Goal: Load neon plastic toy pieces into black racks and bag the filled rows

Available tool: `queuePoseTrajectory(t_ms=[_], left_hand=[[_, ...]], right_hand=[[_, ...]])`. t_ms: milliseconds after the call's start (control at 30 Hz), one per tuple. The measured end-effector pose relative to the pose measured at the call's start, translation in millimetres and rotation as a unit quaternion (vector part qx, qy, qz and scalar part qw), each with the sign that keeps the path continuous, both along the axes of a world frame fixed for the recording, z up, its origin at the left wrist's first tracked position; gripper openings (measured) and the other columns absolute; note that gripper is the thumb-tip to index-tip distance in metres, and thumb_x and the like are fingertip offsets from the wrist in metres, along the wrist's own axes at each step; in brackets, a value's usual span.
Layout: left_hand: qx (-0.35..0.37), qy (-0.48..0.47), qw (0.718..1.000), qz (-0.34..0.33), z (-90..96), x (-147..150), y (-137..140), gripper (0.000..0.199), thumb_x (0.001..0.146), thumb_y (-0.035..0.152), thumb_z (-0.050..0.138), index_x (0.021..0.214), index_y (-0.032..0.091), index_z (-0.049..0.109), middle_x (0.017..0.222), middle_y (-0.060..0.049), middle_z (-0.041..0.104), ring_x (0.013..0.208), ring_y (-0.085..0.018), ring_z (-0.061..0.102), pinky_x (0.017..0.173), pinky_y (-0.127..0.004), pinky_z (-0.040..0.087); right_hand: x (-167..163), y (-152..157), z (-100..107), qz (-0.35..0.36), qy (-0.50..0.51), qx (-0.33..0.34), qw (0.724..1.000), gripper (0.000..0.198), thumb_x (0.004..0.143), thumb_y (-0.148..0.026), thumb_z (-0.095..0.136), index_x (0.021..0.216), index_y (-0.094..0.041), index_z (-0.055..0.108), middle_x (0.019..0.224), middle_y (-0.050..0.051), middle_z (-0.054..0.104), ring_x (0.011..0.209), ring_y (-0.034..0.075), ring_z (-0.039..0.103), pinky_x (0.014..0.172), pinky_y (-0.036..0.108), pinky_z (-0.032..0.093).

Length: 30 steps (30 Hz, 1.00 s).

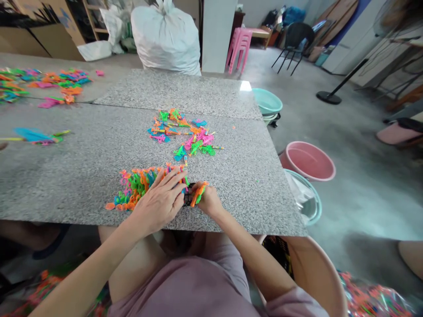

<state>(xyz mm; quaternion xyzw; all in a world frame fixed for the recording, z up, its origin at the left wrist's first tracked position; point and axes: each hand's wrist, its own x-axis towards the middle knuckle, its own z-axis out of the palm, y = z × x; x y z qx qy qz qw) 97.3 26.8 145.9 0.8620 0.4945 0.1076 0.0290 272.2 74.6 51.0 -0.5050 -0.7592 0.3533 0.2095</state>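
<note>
A packed row of small plastic toys [137, 185] in orange, green, blue and pink stands near the table's front edge. Over its right end lies my left hand [161, 198], palm down with fingers stretched out. At that same end my right hand [209, 200] is closed around an orange and green plastic toy [199, 193]. Between my hands a bit of a black lattice holder [188, 196] shows; the rest is covered by the toys and my left hand. Just beyond the row lies a loose heap of similar toys [194, 138], some with printed sticks.
The speckled stone table [244, 189] drops off at right beside a pink basin [310, 160] and a turquoise basin [267, 101]. More toys [62, 81] lie at far left. At the left edge, another person's fingertip [2, 146] is near a blue toy [33, 134].
</note>
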Motion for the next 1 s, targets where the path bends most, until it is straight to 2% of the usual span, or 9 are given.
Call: queuePoseTrajectory(t_ms=[67,233,333,433,500,633,733,867,1000], left_hand=[[-0.003,-0.007,1.000,-0.003,-1.5,0,0,0.039,0.100,0.022,0.034,0.117,0.013,0.068,0.151,-0.013,0.050,0.147,-0.030,0.036,0.123,-0.059,0.024],[-0.014,-0.016,1.000,0.004,-3.2,0,0,0.039,0.099,0.021,0.033,0.118,0.011,0.066,0.153,-0.015,0.048,0.149,-0.030,0.033,0.123,-0.059,0.024],[-0.021,-0.032,0.999,0.008,-3.1,1,1,0.038,0.098,0.020,0.035,0.117,0.012,0.066,0.151,-0.015,0.050,0.149,-0.031,0.034,0.123,-0.061,0.023],[-0.023,-0.039,0.999,0.010,-2.6,2,2,0.036,0.098,0.021,0.035,0.116,0.012,0.066,0.150,-0.016,0.050,0.149,-0.031,0.032,0.124,-0.061,0.022],[-0.025,-0.031,0.999,0.010,-2.3,3,1,0.037,0.099,0.021,0.034,0.115,0.010,0.065,0.152,-0.018,0.048,0.150,-0.032,0.031,0.124,-0.062,0.021],[-0.027,-0.017,0.999,0.011,-3.1,2,1,0.038,0.100,0.023,0.032,0.115,0.011,0.065,0.155,-0.017,0.044,0.151,-0.031,0.028,0.123,-0.062,0.020],[-0.038,-0.025,0.999,0.018,-4.5,2,2,0.041,0.100,0.024,0.032,0.125,0.011,0.061,0.157,-0.016,0.042,0.152,-0.030,0.027,0.124,-0.060,0.020],[-0.049,-0.045,0.997,0.031,-5.2,2,2,0.050,0.099,0.025,0.032,0.142,0.005,0.048,0.156,-0.019,0.042,0.151,-0.031,0.029,0.124,-0.058,0.021],[-0.018,-0.053,0.998,0.002,-2.4,-1,2,0.046,0.100,0.024,0.033,0.141,0.015,0.052,0.152,-0.014,0.049,0.148,-0.031,0.035,0.124,-0.061,0.016]], right_hand=[[6,-1,4,-0.032,0.043,-0.041,0.998,0.004,0.078,-0.019,0.070,0.082,-0.018,0.068,0.072,0.001,0.069,0.065,0.015,0.063,0.063,0.023,0.044],[19,-9,0,-0.083,0.165,-0.114,0.976,0.014,0.083,-0.029,0.067,0.076,-0.018,0.063,0.060,-0.004,0.058,0.052,0.011,0.051,0.052,0.022,0.038],[18,-16,-8,-0.103,0.176,-0.137,0.969,0.010,0.078,-0.025,0.069,0.081,-0.019,0.062,0.062,-0.004,0.059,0.055,0.012,0.054,0.055,0.022,0.042],[7,-24,-13,-0.115,0.184,-0.132,0.967,0.021,0.075,-0.022,0.071,0.092,-0.020,0.059,0.076,-0.001,0.067,0.066,0.015,0.063,0.063,0.024,0.049],[-2,-27,-14,-0.118,0.159,-0.108,0.974,0.023,0.076,-0.020,0.069,0.096,-0.020,0.058,0.080,0.001,0.069,0.071,0.016,0.066,0.068,0.026,0.051],[-18,-29,-10,-0.086,0.000,-0.042,0.995,0.012,0.077,-0.014,0.063,0.088,-0.020,0.061,0.076,0.003,0.069,0.072,0.019,0.068,0.068,0.026,0.048],[-24,-26,-3,-0.054,-0.090,0.006,0.994,0.016,0.077,-0.011,0.061,0.090,-0.018,0.064,0.085,0.007,0.072,0.080,0.022,0.069,0.070,0.026,0.047],[-29,-18,13,0.004,-0.162,-0.001,0.987,0.023,0.077,-0.011,0.063,0.100,-0.017,0.065,0.092,0.011,0.074,0.083,0.025,0.070,0.071,0.029,0.048],[-34,-15,15,0.025,-0.177,0.018,0.984,0.027,0.078,-0.008,0.062,0.104,-0.013,0.065,0.096,0.014,0.074,0.085,0.025,0.070,0.074,0.031,0.050]])
